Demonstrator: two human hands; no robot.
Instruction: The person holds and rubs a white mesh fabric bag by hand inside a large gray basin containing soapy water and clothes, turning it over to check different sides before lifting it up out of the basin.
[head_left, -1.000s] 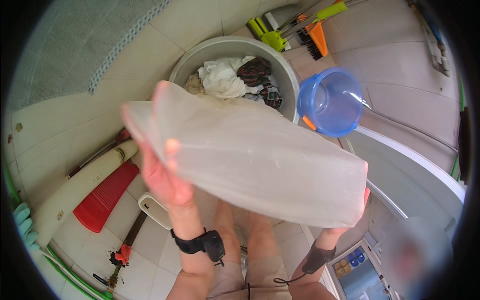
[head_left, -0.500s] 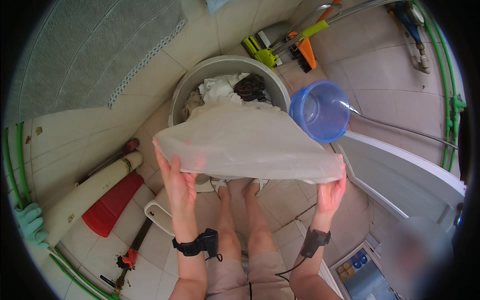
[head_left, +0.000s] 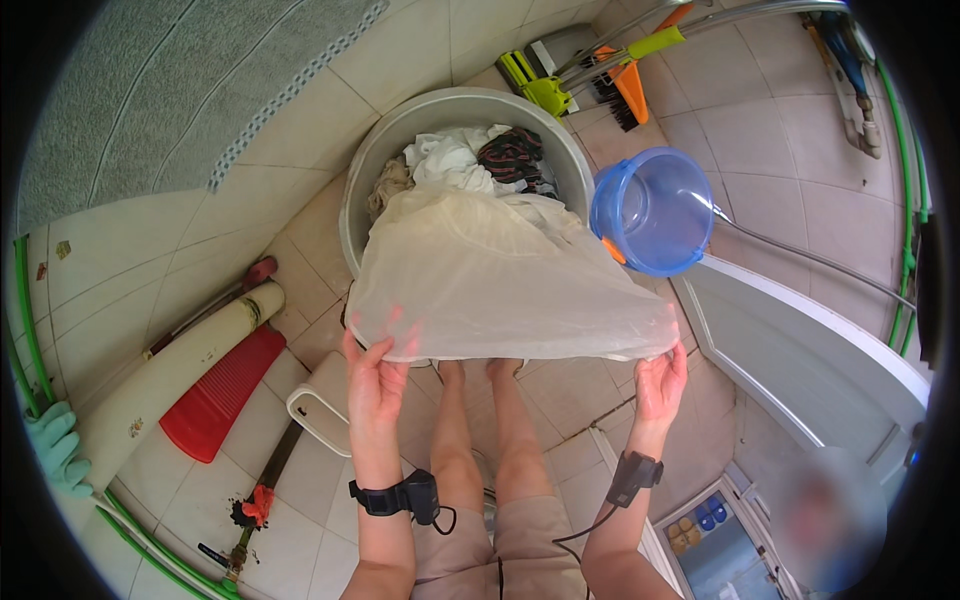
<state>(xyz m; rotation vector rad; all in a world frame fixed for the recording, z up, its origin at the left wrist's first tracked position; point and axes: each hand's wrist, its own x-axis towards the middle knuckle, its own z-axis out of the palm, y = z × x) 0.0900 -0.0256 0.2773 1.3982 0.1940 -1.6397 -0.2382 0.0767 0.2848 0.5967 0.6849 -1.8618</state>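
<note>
A thin, cream-white piece of cloth [head_left: 510,290] is stretched between my two hands, its near edge pulled almost straight. My left hand [head_left: 376,385] pinches one corner, and some of its fingers show through the sheer fabric. At the opposite corner, my right hand [head_left: 660,388] grips the edge between thumb and fingers. The far part of the cloth reaches over the near side of a large grey basin [head_left: 352,225] and hides that part of its rim. Inside the basin lie crumpled white clothes [head_left: 447,162] and a dark striped cloth [head_left: 511,157].
A blue bucket [head_left: 640,215] stands right of the basin. Behind are a green broom head [head_left: 535,85] and an orange brush [head_left: 628,90]. A red washboard [head_left: 225,395] leans at left beside a white-handled container [head_left: 318,405]. A white door [head_left: 800,340] stands right; a grey towel [head_left: 150,90] hangs upper left.
Both hands have come down a little and slightly closer together, still gripping the cloth. The cloth's near edge is straighter, and more of the basin's contents shows.
</note>
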